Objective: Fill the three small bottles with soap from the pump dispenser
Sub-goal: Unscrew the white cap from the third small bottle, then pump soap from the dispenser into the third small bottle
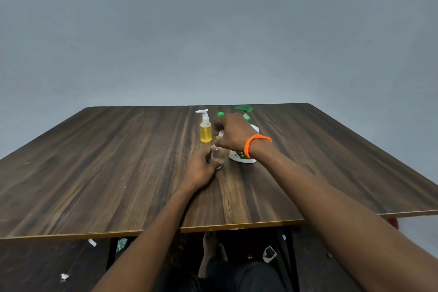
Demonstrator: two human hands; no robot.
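Small clear plastic bottle [216, 156] stood upright, gripped by left hand [200, 168]; I saw right hand [233, 134] directly above, fingers pinching its white pump cap [220, 134].

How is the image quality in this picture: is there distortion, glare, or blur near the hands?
Head view: the wide-angle lens stretches the table edges outward; light is soft and even, with no strong glare on the wood; the clear small bottle in the left hand is hard to make out; the right hand hides part of the green pump dispenser.
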